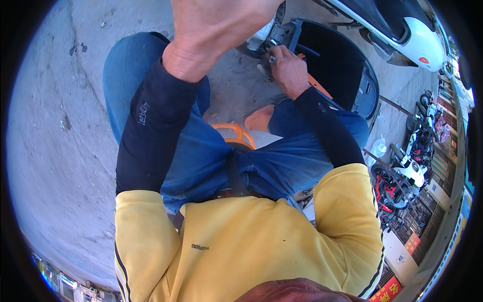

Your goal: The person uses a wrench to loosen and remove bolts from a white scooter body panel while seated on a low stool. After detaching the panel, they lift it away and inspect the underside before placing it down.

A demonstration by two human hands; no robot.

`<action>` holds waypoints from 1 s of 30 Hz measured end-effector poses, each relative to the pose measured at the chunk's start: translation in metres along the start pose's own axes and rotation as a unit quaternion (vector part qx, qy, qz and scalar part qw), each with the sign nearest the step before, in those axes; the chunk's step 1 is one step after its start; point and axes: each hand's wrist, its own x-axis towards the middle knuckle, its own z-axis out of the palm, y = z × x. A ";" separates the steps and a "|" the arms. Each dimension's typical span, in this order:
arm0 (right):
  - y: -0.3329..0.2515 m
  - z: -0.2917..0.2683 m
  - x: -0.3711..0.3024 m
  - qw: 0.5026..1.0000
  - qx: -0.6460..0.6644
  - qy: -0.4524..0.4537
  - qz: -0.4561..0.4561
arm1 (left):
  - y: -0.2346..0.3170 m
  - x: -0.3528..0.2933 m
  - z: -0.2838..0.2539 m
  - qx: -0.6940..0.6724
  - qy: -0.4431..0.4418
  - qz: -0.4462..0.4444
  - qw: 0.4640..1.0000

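Observation:
My left hand is raised close in at the top of the view, its back toward me. The upper edge cuts off its fingers, so any grip is hidden. Farther down, my right hand has its fingers curled around a small metal tool. The tool's round shiny end shows beside the index finger. This hand is next to a partly visible metal vehicle part, mostly hidden behind my left hand. A black tub-shaped plastic container lies just right of my right hand.
An orange strip-like piece lies along the tub's near edge. An orange stool is between my legs, near a bare foot. A white scooter stands at upper right; several motorcycles are parked farther off on the concrete ground.

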 end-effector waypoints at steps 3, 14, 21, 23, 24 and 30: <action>0.009 -0.007 0.009 0.999 0.013 0.049 0.005 | -0.008 0.000 0.003 0.000 0.000 0.032 1.000; 0.051 -0.030 0.030 0.931 0.314 -0.031 0.184 | -0.003 -0.001 0.006 -0.035 0.006 0.001 0.999; 0.068 -0.022 0.045 0.936 0.294 -0.056 0.186 | -0.010 0.000 0.005 -0.004 -0.002 0.034 0.999; 0.072 -0.021 0.049 0.937 0.290 -0.056 0.187 | -0.011 0.001 0.004 0.008 -0.004 0.044 0.999; 0.073 -0.020 0.051 0.937 0.286 -0.058 0.193 | -0.011 0.001 0.004 0.008 -0.005 0.046 0.999; 0.084 -0.014 0.062 0.946 0.254 -0.076 0.186 | -0.012 0.001 0.004 0.000 -0.011 0.045 0.999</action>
